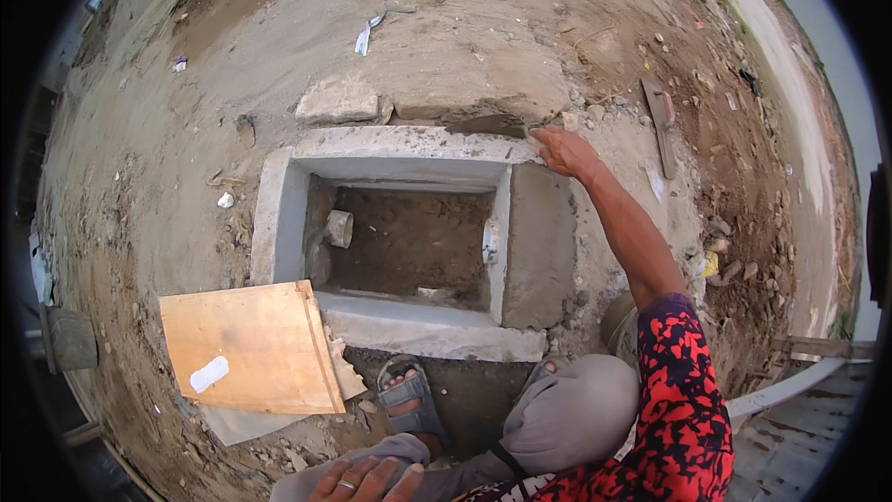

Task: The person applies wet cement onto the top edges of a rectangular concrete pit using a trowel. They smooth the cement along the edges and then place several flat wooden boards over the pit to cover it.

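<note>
A rectangular concrete pit box (400, 339) with pale grey walls is set in the ground in front of me. My right hand (563, 151) reaches out to its far right corner. The fingers are closed round the handle of a trowel (487, 125), whose handle is hidden in the grip. Its dark, dirty blade points left and lies along the far rim. A smooth band of darker wet mortar (539, 251) covers the right rim. Resting on my left leg near the bottom edge, my left hand (367, 482) is empty, its fingers stretched out and a ring on one.
White pipe ends (340, 228) show inside the pit's side walls. A plywood sheet (251, 344) leans over the near left corner. Beyond the right side lies a wooden float (660, 127) with a reddish handle. A bucket (620, 321) stands beside my right knee; stone slab (336, 100) lies behind the pit.
</note>
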The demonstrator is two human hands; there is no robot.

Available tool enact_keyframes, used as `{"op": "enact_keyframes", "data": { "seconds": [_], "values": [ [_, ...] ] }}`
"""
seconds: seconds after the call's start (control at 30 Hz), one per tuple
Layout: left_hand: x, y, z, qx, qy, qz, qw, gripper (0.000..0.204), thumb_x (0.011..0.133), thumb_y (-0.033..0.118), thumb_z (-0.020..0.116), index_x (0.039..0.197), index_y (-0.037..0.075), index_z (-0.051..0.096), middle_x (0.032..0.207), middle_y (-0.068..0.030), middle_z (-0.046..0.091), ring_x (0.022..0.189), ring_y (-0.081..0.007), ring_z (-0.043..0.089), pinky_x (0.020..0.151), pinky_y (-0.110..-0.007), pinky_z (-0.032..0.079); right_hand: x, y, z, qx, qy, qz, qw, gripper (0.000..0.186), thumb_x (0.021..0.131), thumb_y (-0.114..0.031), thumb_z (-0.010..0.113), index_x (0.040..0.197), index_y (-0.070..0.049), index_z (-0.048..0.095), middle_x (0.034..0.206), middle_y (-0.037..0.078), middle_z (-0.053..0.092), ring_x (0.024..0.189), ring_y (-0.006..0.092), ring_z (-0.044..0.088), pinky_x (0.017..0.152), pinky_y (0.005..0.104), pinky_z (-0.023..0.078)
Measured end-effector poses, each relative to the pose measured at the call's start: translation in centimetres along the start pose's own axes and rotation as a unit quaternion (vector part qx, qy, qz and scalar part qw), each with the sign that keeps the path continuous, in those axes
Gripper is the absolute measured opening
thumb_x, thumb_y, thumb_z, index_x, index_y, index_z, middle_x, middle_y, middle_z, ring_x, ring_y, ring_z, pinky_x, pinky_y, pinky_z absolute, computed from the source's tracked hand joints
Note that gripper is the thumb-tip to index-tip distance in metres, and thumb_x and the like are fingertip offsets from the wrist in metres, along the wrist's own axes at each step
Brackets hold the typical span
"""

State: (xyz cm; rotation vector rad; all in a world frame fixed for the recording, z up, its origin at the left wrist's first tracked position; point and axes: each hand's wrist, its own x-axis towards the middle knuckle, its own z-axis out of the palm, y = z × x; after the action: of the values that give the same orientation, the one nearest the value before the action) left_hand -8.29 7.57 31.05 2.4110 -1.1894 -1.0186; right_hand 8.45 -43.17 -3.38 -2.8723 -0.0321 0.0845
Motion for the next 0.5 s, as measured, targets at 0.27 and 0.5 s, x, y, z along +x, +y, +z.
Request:
{"op": "enact_keyframes", "data": {
  "seconds": [0.27, 0.5],
  "values": [
    [1.2, 1.4, -0.1, 0.036, -0.035, 0.008, 0.999, 0.054, 0.086, 0.029, 0.066, 0.131, 0.005, 0.05, 0.129, -0.0189, 0.054, 0.115, -0.0364, 0.052, 0.1, -0.048, 0.041, 2.1, -2.1, -1.5, -0.013, -0.066, 0.036, 0.997, 0.04, 0.085, -0.022, 0.059, 0.121, -0.005, 0.06, 0.107, 0.021, 0.066, 0.103, 0.0401, 0.061, 0.089, 0.0476, 0.05],
    [-0.1, 0.2, 0.4, -0.071, -0.071, -0.039, 0.994, 0.061, 0.088, 0.026, 0.063, 0.139, -0.002, 0.043, 0.13, -0.0254, 0.051, 0.123, -0.0435, 0.048, 0.105, -0.05, 0.037, -7.0, 8.7, -8.2, -0.077, -0.129, 0.137, 0.979, 0.045, 0.085, -0.025, 0.06, 0.126, -0.007, 0.059, 0.109, 0.023, 0.065, 0.104, 0.0388, 0.061, 0.09, 0.0454, 0.048]
  ]
}}
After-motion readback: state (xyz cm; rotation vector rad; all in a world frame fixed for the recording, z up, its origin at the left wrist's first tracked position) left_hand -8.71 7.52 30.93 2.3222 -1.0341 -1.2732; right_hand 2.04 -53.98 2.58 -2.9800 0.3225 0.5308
